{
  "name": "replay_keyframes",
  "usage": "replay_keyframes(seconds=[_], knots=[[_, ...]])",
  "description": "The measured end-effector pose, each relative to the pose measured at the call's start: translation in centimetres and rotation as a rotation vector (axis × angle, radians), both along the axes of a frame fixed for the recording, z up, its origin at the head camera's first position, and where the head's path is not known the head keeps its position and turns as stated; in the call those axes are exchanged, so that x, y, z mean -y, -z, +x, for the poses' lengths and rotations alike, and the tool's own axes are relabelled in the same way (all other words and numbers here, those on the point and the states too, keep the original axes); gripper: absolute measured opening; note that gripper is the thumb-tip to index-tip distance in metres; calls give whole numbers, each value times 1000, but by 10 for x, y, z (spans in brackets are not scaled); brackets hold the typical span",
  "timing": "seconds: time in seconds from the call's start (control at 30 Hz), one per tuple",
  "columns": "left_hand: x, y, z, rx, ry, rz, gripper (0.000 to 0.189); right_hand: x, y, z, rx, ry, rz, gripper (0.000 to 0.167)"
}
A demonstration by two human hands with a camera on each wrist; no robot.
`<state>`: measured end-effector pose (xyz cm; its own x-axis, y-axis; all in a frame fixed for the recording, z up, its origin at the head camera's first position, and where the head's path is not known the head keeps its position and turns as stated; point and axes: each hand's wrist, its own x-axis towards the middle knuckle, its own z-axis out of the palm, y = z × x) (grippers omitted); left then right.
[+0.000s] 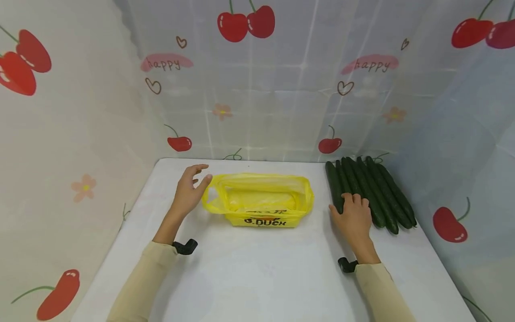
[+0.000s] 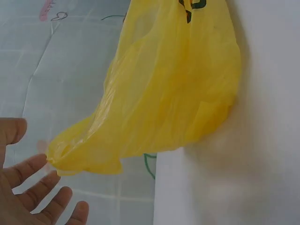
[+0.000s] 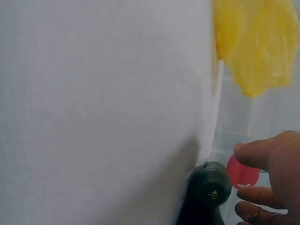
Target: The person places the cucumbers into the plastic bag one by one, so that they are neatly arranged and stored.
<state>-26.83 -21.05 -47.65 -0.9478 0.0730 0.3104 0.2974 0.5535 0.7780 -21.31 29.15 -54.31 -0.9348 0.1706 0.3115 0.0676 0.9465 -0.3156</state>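
A yellow plastic bag (image 1: 235, 219) with "G.DUCK" lettering stands with its mouth spread on the white table. My left hand (image 1: 188, 191) is at the bag's left handle, thumb and fingers apart; in the left wrist view its fingertips (image 2: 41, 163) come right up to the gathered plastic. Several dark green cucumbers (image 1: 378, 197) lie side by side to the right. Over the near end of the leftmost cucumber (image 1: 334, 183) hovers my right hand (image 1: 354, 219), fingers spread. In the right wrist view the thumb and fingers stand apart beside a cucumber's end (image 3: 212, 187).
The white table (image 1: 257, 277) has its back edge against a curtain (image 1: 273, 89) printed with cherries and hearts. Similar printed sheets hang on the left and right sides. A black wrist mount (image 1: 186, 247) sits on the left wrist, another (image 1: 348, 264) on the right.
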Motion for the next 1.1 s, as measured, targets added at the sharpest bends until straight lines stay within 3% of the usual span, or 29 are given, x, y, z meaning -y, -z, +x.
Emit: replay_keyframes(seconds=[0.2,0.3,0.57,0.77,0.97,1.1], knots=[[-15,5,-7,35,6,-237,48,2,0,-9,65,41,30,62],[-19,7,-8,37,9,-295,50,2,0,-13,82,52,85,62],[-28,15,-13,13,-30,-317,46,2,1,-22,136,80,151,61],[-29,15,-14,-4,-28,-315,44,3,2,-28,123,80,103,56],[-29,18,-17,-21,-40,-308,43,2,-1,-31,142,101,29,59],[-31,18,-19,-26,-14,-267,43,-3,-8,-32,140,110,11,62]])
